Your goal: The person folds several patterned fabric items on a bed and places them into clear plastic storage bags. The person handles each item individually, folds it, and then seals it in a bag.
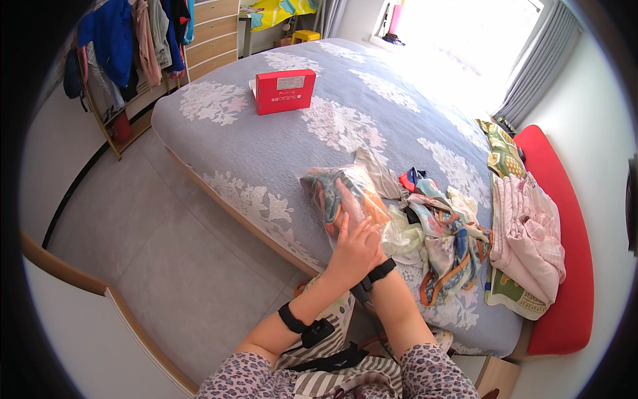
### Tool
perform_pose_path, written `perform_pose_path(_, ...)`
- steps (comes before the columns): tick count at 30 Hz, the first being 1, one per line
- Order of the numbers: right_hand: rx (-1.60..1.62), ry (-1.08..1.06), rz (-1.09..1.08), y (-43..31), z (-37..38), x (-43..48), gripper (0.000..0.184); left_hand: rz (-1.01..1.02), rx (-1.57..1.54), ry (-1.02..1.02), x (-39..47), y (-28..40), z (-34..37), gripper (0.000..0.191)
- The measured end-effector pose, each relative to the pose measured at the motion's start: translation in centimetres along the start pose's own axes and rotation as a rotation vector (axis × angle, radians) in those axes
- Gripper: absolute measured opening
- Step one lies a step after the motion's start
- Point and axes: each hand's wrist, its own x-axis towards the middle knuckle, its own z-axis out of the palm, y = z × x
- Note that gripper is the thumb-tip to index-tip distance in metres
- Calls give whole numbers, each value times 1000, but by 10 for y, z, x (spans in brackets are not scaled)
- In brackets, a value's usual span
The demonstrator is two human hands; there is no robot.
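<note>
A clear plastic bag (366, 179) lies near the bed's edge, with folded cloth (331, 207) in dark green and orange showing through it. My right hand (350, 199) is inside the bag, its fingers spread over the cloth and blurred by the plastic. Across my right wrist, at the near end of the bag, rests my left hand (355, 245); whether it pinches the plastic is hidden. To the right of the bag is a loose heap of patterned scarves and cloths (448, 234), with a pale striped cloth (376, 174) behind the bag.
A red cardboard box (285, 95) bearing writing stands on the patterned bedspread (239, 144). Folded pink bedding (523, 244) lies by the red headboard (558, 239). Clothes hang on a rack (112, 144) at far left. A wood-edged white panel (99, 339) is at lower left.
</note>
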Motion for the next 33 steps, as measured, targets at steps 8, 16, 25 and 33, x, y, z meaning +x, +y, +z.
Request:
perform_pose_path(8,-266,-42,-281,29,33,-5,33,-36,8,61,0,-12,1,13)
perform_pose_path(16,-650,859,-754,-5,30,-23,27,-33,-22,51,-2,-4,3,16)
perform_pose_path(25,-261,750,-501,-18,40,-43,37,-68,-31,17,-7,-11,6,16)
perform_pose_path(33,-1253,1056,-544,47,113,-115,29,-62,-85,74,-9,-4,8,14)
